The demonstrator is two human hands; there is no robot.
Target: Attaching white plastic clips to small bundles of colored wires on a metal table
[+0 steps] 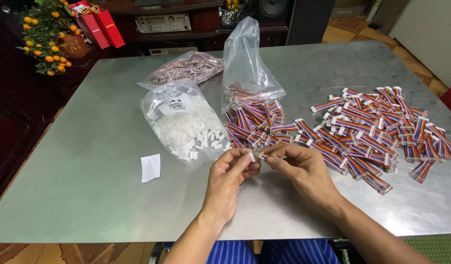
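Left hand [230, 176] pinches a small white connector housing [252, 157] btwn thumb and forefinger, fingertips pressed tight on it. Right hand [299, 168] meets it head-on, fingers pinched on the end of a short ribbon cable [272, 157], multicoloured wires, held level w/ the housing so the two ends face each other. Both hands hover just above the table [88, 161], close to the body, wrists low — a steady spot for fine work, I'd judge.

Right behind the grip: an open clear bag of white housings [184, 124], mouth turned toward the left hand, a few pieces spilled at the opening, so a fresh one sits near. Beside it, a heap of loose ribbon cables [255, 124] fans out from under an upright clear bag [247, 63], just past the fingertips. Off to the right, a wider spread of cables w/ white ends [382, 127], near the right hand and apart from the first heap, which looks like sorting by state.

Farther back lies a sealed bag of more cables [189, 66]. A small white paper slip [150, 167] lies alone to the left.
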